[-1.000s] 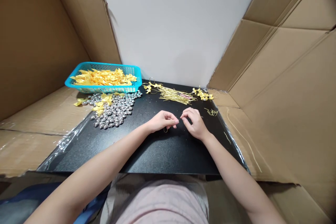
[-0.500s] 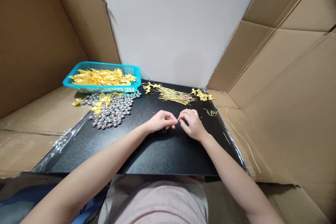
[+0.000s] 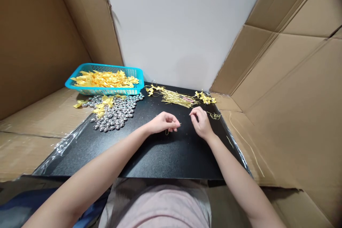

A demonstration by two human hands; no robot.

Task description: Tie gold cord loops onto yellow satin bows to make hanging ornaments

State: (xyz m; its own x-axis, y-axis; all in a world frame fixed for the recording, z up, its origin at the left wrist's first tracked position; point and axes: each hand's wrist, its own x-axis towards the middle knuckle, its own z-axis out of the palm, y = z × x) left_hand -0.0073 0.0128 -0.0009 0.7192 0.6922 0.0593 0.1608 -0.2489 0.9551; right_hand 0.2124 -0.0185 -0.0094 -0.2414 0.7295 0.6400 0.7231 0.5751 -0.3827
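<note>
My left hand (image 3: 164,123) rests on the black mat (image 3: 160,153), fingers pinched on a thin gold thread (image 3: 167,131) that loops below the fingertips. My right hand (image 3: 201,121) hovers a short way to the right, fingers curled and pinched; whether they hold the thread's other end is too fine to see. A bundle of gold threads (image 3: 177,98) lies behind the hands. Small yellow bows (image 3: 205,97) sit at the mat's far right.
A blue basket (image 3: 107,68) of yellow ribbon pieces stands at the far left. A pile of silver beads (image 3: 114,112) with a few yellow bows lies in front of it. Cardboard walls enclose both sides; loose threads (image 3: 215,115) lie at right.
My hands were touching at the fingertips half a second ago; my right hand has pulled away to the right and slightly back. My left hand stays in place.
</note>
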